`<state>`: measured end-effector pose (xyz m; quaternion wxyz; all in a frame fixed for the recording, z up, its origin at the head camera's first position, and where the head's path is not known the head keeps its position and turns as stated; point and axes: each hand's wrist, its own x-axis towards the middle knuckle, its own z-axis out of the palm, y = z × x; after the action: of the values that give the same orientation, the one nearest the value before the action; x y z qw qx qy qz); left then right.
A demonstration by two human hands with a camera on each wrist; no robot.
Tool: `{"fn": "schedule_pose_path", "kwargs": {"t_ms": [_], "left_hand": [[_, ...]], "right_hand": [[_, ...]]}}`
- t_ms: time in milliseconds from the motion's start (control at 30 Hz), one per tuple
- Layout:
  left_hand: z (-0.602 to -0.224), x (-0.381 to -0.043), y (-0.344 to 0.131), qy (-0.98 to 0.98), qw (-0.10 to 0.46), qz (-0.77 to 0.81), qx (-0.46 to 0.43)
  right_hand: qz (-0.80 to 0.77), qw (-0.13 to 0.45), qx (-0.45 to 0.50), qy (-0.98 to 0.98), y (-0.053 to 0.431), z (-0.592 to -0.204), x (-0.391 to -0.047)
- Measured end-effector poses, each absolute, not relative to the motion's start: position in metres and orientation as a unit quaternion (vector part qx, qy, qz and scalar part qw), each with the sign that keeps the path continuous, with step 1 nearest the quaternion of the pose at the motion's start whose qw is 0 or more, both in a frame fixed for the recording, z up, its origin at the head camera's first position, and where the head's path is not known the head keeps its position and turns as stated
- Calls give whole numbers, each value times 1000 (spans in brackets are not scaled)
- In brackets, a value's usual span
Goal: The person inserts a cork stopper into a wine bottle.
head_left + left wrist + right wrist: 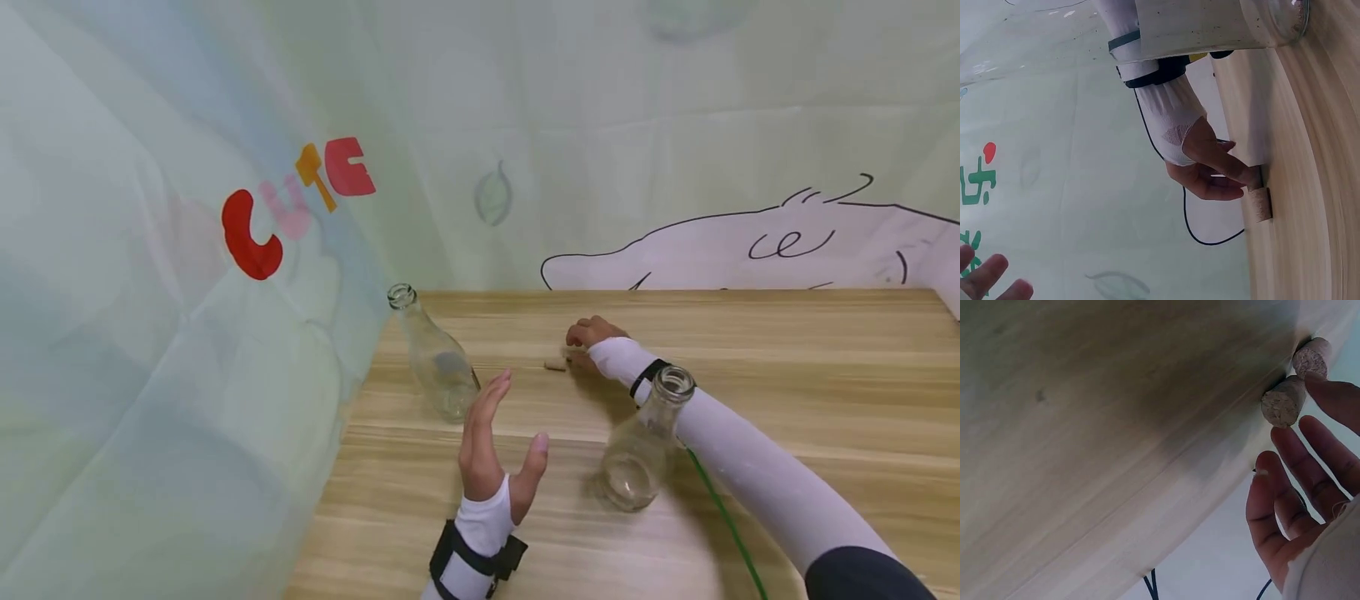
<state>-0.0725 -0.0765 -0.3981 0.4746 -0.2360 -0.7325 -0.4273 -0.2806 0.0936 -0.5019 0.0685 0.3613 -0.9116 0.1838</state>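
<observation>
My right hand (596,333) reaches to the back of the wooden table. In the right wrist view, its thumb and fingertips meet opposite sides of a cork (1282,405) that lies on the wood. A second cork (1312,359) lies close beside it; in the head view one cork (555,365) shows left of the hand. My left hand (487,454) is raised, fingers extended and thumb apart, holding nothing. Just beyond its fingertips stands a clear glass bottle (438,358). Another glass bottle (641,458) is upright beside my right forearm and partly overlaps it in the head view.
A pale curtain with coloured letters (255,242) hangs along the left side of the wooden table (420,492). Behind the table is a backdrop (675,150) with a drawn animal. A green cord (723,508) runs under the right forearm.
</observation>
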Motion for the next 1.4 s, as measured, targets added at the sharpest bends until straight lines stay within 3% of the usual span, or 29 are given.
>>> {"fn": "schedule_pose_path", "kwargs": {"t_ms": [400,733,1000,1200,1400], "left_hand": [[-404,-75,-74,-733,468,-437,-230],[-400,-78,-69,-724,466,-442,-253],[-393,-81,-58,-709,467,-446,-284],[-390,-79,-54,-707,459,-450,-296],[-385,-77,-47,-703,449,-457,-309]], "right_hand": [[244,76,357,-898,97,-484,-279],[353,228,406,-811,128,-393,-252],[352,320,397,-785,154,-307,-199],[549,246,441,-666,155,-257,-144],[620,201,493,-576,151,-245,-120]]}}
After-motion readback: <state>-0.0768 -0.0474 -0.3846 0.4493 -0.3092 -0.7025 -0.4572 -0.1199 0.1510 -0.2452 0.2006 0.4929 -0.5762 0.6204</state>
